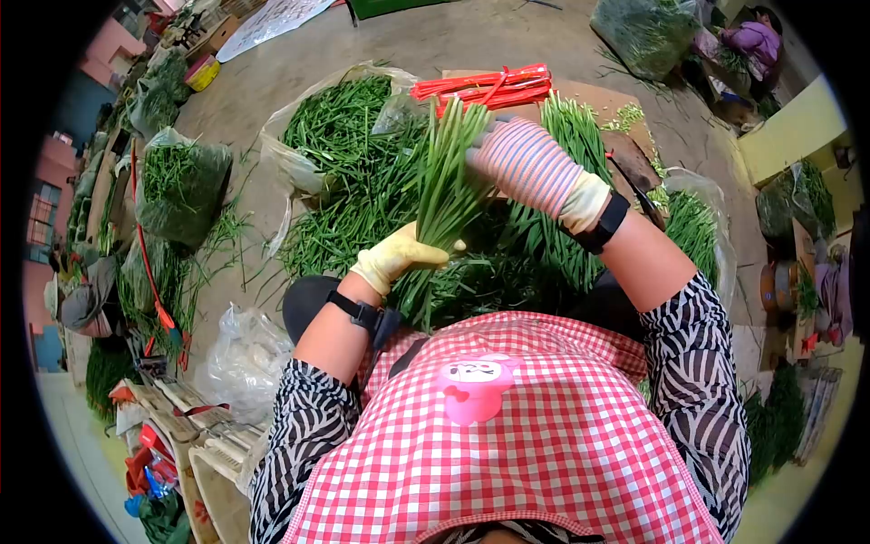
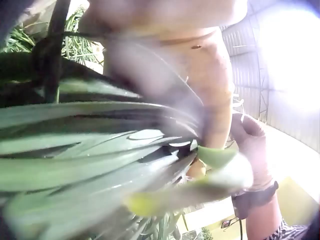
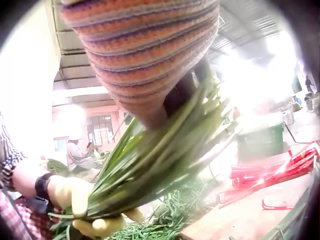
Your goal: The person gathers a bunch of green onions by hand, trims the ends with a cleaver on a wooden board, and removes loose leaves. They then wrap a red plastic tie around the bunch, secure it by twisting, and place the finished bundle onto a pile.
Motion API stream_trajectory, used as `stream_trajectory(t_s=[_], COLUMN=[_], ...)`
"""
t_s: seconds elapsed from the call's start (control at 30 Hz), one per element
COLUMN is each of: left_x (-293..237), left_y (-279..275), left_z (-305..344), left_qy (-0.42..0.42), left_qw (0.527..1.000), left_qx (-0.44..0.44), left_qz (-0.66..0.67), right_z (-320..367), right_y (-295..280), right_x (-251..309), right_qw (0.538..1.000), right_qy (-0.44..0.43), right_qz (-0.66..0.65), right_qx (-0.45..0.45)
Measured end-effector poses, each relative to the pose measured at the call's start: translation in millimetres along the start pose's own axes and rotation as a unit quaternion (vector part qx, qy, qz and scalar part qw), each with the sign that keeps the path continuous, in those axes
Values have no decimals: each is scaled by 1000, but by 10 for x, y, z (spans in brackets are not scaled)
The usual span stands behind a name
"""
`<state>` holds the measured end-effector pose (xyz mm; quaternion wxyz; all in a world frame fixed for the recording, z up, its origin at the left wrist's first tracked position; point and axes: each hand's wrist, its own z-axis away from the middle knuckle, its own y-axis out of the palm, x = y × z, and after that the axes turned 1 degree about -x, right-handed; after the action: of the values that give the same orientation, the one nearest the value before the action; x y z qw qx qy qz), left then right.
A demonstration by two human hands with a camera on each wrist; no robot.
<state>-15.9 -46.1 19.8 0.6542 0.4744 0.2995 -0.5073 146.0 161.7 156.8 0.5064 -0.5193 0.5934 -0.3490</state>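
Note:
A bunch of long green leaves with pale stem ends, like garlic chives [image 1: 446, 172], is held upright above the lap. My left hand [image 1: 401, 257], in a pale yellow glove, grips its lower part, the yellow fingers [image 3: 102, 226] wrapped round the leaves in the right wrist view. Higher up, my right hand [image 1: 530, 163], in a striped knit glove, pinches stems near the pale ends; its fingertips are partly hidden by the bunch and blurred. Leaf blades [image 2: 85, 160] spread out large in the left wrist view.
Ahead lies an open plastic bag [image 1: 281, 150] of loose greens. Red ties [image 1: 489, 86] rest on a cardboard sheet [image 1: 616, 104], beside another pile of chives [image 1: 575, 136]. A dark-bladed tool [image 1: 639, 186] lies at right. Filled bags [image 1: 181, 195] stand at left; another person [image 1: 757, 45] sits far right.

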Motion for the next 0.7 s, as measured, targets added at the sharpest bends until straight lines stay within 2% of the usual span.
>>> stream_trajectory(t_s=[0.13,0.23,0.27,0.3,0.33,0.37,0.47,0.5,0.57,0.63,0.67,0.7], left_x=[-7,-68,-38,-19,-19,13,-26,-26,-29,-53,-52,-38], left_y=[56,104,86,70,80,32,9,-10,3,35,43,39], left_z=[41,49,44,53,57,40,45,36,12,4,9,5], left_qy=[33,36,36,36,32,40,71,75,83,94,81,75], left_qw=[999,999,999,999,998,998,994,993,992,991,992,994], left_qx=[7,16,7,-5,-38,-41,-76,-79,-83,-88,-81,-74], left_qz=[19,8,13,18,27,29,39,40,41,42,52,42], right_z=[-33,-20,20,104,194,252,449,490,524,474,422,370], right_y=[-71,-82,-126,-80,-247,-436,-536,-551,-538,-453,-420,-368], right_x=[20,-291,-429,-615,-677,-676,-409,-265,-71,-59,-95,-146], right_qw=[994,967,952,931,897,847,902,909,919,887,862,860], right_qy=[90,234,274,253,323,386,274,226,128,248,353,360], right_qz=[-48,-102,-92,-53,-156,-258,-328,-346,-342,-381,-363,-356], right_qx=[34,-22,-103,-256,-260,-258,-58,52,146,75,11,-65])
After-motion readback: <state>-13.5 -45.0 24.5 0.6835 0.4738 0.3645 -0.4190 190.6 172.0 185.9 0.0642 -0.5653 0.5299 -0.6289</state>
